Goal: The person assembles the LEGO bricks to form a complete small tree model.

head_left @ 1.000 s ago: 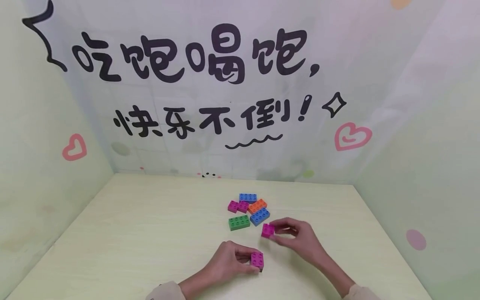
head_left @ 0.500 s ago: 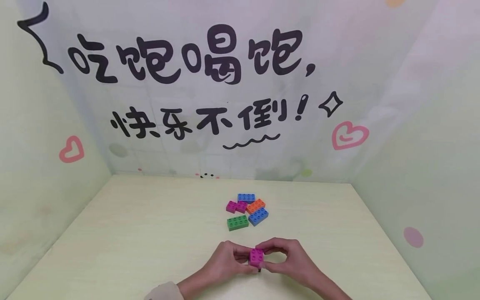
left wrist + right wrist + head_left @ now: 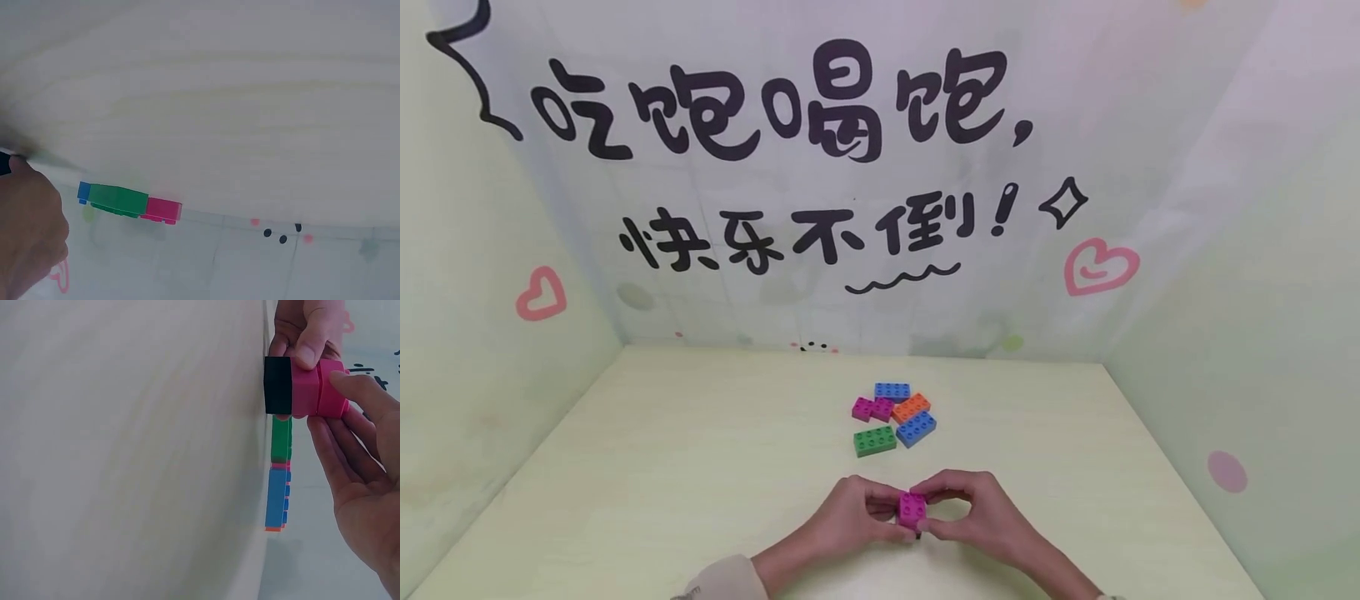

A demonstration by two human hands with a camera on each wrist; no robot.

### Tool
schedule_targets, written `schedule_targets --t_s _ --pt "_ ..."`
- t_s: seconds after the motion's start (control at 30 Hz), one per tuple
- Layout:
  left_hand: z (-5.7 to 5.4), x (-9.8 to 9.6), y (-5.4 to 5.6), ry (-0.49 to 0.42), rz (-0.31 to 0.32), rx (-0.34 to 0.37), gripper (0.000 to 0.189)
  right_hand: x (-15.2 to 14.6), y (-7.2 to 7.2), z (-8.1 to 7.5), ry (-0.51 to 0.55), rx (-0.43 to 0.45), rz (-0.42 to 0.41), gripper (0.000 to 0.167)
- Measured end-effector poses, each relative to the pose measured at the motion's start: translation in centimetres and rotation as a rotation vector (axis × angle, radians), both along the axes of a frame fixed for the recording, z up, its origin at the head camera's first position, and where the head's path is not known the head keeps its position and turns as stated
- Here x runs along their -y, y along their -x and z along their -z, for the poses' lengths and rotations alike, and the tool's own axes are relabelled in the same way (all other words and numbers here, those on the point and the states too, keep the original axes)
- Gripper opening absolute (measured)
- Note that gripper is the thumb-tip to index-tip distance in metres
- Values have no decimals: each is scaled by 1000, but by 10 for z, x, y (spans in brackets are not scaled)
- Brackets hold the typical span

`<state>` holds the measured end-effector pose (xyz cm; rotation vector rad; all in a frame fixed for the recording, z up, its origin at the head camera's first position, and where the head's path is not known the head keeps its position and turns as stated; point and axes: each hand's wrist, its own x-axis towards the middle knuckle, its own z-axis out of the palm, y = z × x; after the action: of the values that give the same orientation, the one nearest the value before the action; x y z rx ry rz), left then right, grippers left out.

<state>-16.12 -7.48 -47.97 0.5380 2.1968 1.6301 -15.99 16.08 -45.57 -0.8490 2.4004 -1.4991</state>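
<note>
Both hands meet around a short stack of toy building bricks near the front of the table. In the right wrist view the stack has a black brick [image 3: 277, 385] at its bottom, a pink brick [image 3: 305, 394] in the middle and another pink brick [image 3: 331, 403] on top. My left hand [image 3: 847, 518] grips the lower part of the stack from the left. From the right, my right hand [image 3: 985, 515] pinches the top pink brick between thumb and fingers. A thin seam shows between the two pink bricks. The left wrist view catches only part of a hand at its edge.
Behind the hands lies a loose cluster: a green brick [image 3: 875, 442], a blue brick [image 3: 917, 429], an orange brick [image 3: 912, 408], another blue brick [image 3: 892, 392] and two magenta bricks [image 3: 862, 408]. Printed walls enclose the pale table [image 3: 662, 467] at the back and sides.
My right hand has brought a pink brick from beside the cluster onto the stack in my left hand. Over the last half second both hands have stayed together there.
</note>
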Motion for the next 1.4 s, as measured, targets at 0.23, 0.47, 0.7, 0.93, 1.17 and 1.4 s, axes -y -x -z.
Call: schedule_targets --t_s 0.23,0.47,0.7,0.93,1.17,1.4 --pt "-20 7 5 -1 13 -17 32 2 0 -2 12 25 22 33" --pt "-20 7 -1 5 -32 1 26 -1 -7 2 95 260 101 36" --pt "-17 4 -4 36 -50 -16 29 -2 -5 7 136 251 90 29" --pt "-16 -2 -7 25 -64 -22 33 -1 -7 8 118 172 76 30" --pt "-17 4 -3 -7 2 -12 33 -1 -6 8 107 210 105 30" --pt "-19 32 32 -101 -164 -133 49 1 -6 8 112 211 105 29"
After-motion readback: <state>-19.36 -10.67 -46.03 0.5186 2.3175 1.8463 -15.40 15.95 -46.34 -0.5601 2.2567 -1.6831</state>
